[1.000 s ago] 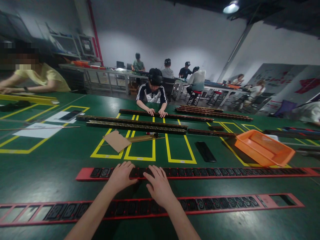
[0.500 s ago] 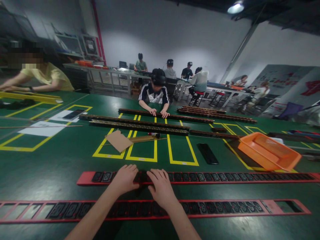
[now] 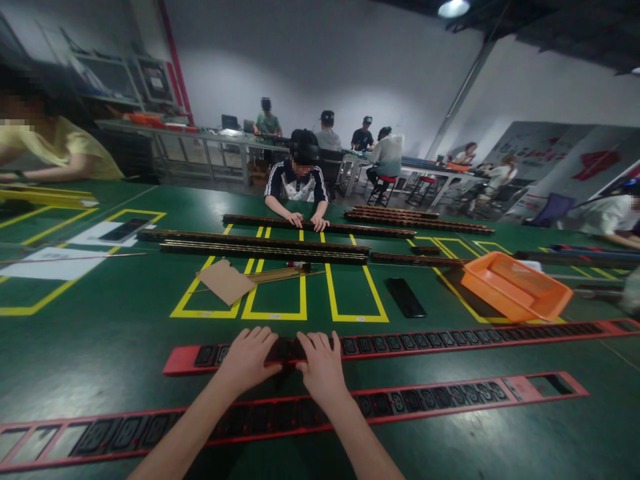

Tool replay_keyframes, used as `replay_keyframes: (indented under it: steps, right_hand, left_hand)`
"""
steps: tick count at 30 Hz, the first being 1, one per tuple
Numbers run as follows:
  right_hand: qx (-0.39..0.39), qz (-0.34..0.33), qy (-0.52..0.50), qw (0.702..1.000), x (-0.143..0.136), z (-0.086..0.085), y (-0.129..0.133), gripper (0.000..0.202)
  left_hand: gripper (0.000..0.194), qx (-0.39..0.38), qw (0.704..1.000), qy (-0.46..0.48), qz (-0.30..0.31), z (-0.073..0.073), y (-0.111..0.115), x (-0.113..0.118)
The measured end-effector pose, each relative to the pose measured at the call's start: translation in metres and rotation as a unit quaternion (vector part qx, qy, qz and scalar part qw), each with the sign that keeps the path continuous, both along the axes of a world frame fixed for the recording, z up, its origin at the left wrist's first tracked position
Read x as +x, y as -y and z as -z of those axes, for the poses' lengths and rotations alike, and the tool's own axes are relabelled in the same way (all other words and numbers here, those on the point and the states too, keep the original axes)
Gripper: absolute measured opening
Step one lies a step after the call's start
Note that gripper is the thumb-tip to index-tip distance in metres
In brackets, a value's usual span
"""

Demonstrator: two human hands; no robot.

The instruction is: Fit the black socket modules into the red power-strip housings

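Both hands rest on the farther red strip point(image 3: 183, 361), which is lined with black sockets point(image 3: 423, 341). My left hand point(image 3: 249, 360) lies across it near its left end, fingers bent over the far edge and thumb pointing right. A short gap to the right, my right hand point(image 3: 321, 367) spans the same strip, with its thumb toward the left hand. Each hand seems to press or hold the strip by its edges. Under my forearms runs a nearer red strip point(image 3: 523, 388), with black sockets in its middle and open slots at the left end.
Beyond the strips are a black phone point(image 3: 405, 298), an orange basket point(image 3: 517, 287), brown cardboard point(image 3: 226, 282) and long dark rails point(image 3: 265, 250). White papers point(image 3: 53, 264) lie at the left. Across the green table, a person point(image 3: 297, 180) handles another rail; one in yellow sits at the left.
The view has turned, so the background has shifted left and the strips now slant upward to the right. Both hands stay on the farther strip; the right fingers look slightly more spread.
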State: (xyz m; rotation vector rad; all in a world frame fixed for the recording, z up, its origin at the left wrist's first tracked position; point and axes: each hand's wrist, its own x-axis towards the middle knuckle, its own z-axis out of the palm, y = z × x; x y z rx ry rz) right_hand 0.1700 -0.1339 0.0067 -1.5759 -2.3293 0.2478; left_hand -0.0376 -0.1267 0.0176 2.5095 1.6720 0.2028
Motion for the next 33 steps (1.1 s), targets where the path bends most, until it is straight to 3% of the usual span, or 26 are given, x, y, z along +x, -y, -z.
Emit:
replay_keyframes:
  steps: [3, 7, 16, 33]
  right_hand:
    - [0.006, 0.024, 0.014, 1.000, 0.002, 0.002, -0.001, 0.059]
    - [0.015, -0.004, -0.010, 1.000, 0.004, 0.005, -0.001, 0.054]
    - [0.084, -0.075, -0.053, 0.992, 0.005, 0.015, -0.001, 0.033]
    - [0.103, -0.103, -0.049, 0.988, 0.005, 0.011, -0.001, 0.032]
  left_hand:
    - [0.045, -0.002, 0.999, 0.005, -0.035, 0.001, -0.001, -0.006]
    - [0.043, -0.011, 0.998, -0.005, -0.062, 0.004, -0.002, -0.006]
    - [0.039, -0.017, 0.998, 0.012, -0.061, 0.004, -0.003, -0.007]
    - [0.040, -0.017, 0.997, 0.023, -0.066, 0.007, -0.005, -0.008]
